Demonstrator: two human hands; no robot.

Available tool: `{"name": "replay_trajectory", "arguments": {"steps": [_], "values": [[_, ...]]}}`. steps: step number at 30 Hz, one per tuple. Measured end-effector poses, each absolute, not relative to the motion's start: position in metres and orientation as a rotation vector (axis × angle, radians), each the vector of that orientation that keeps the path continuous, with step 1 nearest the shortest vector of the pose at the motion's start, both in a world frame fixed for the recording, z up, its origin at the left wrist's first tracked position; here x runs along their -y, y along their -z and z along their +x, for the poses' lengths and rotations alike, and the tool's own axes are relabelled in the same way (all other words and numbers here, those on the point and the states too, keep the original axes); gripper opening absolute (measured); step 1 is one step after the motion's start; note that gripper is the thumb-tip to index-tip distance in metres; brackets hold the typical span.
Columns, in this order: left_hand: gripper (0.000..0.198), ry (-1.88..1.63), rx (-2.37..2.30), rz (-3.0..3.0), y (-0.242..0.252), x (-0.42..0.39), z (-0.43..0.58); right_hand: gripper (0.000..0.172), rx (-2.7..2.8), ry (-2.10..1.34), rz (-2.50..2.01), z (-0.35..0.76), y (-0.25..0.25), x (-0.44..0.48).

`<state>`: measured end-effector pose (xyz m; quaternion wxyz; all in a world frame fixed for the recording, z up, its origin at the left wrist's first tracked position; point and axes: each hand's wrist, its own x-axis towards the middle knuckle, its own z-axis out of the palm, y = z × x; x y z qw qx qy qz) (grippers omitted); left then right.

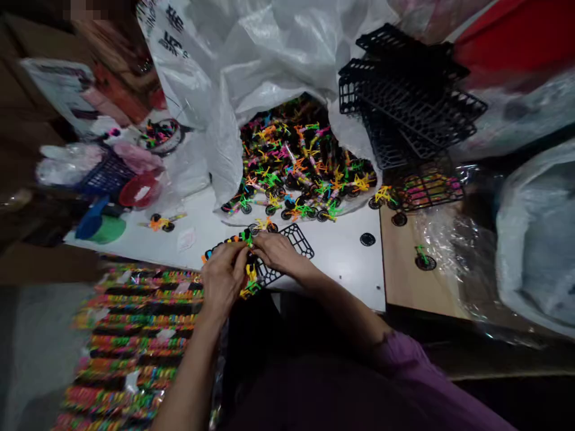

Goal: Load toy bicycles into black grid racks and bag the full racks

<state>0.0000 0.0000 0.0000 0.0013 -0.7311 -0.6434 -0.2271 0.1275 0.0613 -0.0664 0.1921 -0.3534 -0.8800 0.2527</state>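
A black plastic grid tray (300, 238) lies on the white table (345, 254) near its front edge, partly filled with small colourful toy bicycles. My left hand (223, 276) is curled over the tray's left part, fingers pinched on a small toy bicycle (250, 280). My right hand (276, 250) rests on the tray's middle, fingers bent down onto the toys there; what it grips is hidden. A loose orange toy bicycle (265, 225) sits just beyond the tray.
A big clear plastic bag (269, 66) spills a heap of toy bicycles (299, 167) behind the tray. Empty black grid trays (404, 96) are stacked at the back right. Filled packed trays (135, 341) lie at the lower left. A loose black wheel (367, 239) lies on the table.
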Motion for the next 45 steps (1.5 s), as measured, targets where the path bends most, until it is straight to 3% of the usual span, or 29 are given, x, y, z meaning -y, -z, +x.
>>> {"name": "replay_trajectory", "arguments": {"steps": [4,13,24,32,35,40,45], "values": [[0.016,0.758,2.012,-2.317,0.0,0.0,0.002,0.019,2.388,-0.726,-1.024,0.141,0.057,-0.051],[0.018,0.823,1.938,-2.366,0.002,0.001,-0.001,0.028,2.375,-0.603,-1.699,0.125,0.032,-0.068],[0.016,0.838,1.859,-2.413,0.009,0.0,-0.005,0.024,2.344,-0.603,-1.854,0.098,0.023,-0.088],[0.021,0.972,1.892,-2.256,-0.012,0.003,-0.008,0.029,1.766,-0.902,-1.624,0.16,0.03,-0.078],[0.031,0.777,1.903,-2.355,-0.024,-0.018,-0.018,0.03,1.481,-1.19,-1.354,0.171,0.026,-0.066],[0.045,0.158,1.92,-2.755,-0.016,-0.049,-0.027,0.027,1.363,-1.37,-1.195,0.164,0.019,-0.037],[0.044,0.148,1.989,-2.68,-0.009,-0.049,-0.022,0.021,1.452,-1.627,-1.214,0.157,0.044,-0.003]]}}
